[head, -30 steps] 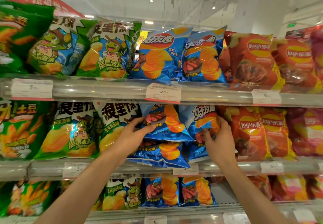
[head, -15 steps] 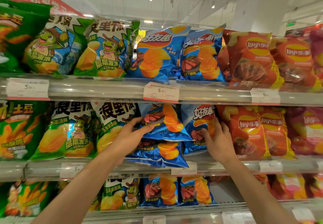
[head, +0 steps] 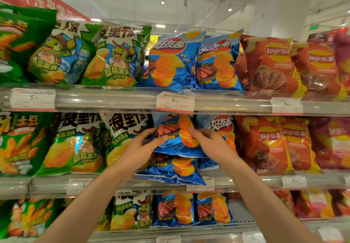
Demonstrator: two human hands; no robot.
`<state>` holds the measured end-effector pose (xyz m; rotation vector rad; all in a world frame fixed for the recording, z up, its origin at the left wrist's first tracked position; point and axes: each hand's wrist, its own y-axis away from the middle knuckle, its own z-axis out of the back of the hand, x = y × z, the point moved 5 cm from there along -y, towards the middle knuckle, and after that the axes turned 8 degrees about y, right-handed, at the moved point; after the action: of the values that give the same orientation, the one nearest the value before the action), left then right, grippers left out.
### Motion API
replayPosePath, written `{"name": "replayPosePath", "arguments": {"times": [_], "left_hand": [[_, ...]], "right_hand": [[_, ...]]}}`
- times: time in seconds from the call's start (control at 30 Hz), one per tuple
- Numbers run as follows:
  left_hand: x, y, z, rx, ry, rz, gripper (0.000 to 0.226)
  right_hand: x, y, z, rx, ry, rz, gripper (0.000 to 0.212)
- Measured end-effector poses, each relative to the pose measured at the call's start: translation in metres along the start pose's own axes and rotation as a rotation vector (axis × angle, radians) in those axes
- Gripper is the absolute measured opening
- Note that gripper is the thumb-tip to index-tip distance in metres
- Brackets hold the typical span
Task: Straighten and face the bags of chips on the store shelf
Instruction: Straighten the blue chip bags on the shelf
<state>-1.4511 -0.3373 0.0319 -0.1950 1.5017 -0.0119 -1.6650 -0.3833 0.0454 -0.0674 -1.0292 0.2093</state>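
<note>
Both the left hand and right hand grip the tilted blue chip bag by its sides, presumably to stand it upright, facing front.

Tilted bag atop a fallen bag on the middle shelf, between the hands.

Middle shelf bay: the price-tag rail is overhanging from above, a flat-lying blue bag is spilling over the front lip below, and green bags and red bags are crowding both sides (packed edge to edge).
</note>
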Motion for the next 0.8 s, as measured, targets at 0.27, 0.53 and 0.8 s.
{"name": "replayPosePath", "arguments": {"times": [0.27,0.53,0.8], "left_hand": [[0.003,-0.007,0.012,0.008,-0.038,0.125,0.053],[0.005,-0.015,0.016,0.035,-0.042,0.133,0.100],[0.008,0.003,0.050,-0.019,0.000,0.129,0.081]], "right_hand": [[-0.001,0.003,-0.004,-0.104,-0.135,0.054,0.042],[-0.009,0.011,-0.005,-0.091,-0.207,-0.002,0.038],[-0.028,0.019,-0.028,0.117,0.345,-0.163,0.081]]}}
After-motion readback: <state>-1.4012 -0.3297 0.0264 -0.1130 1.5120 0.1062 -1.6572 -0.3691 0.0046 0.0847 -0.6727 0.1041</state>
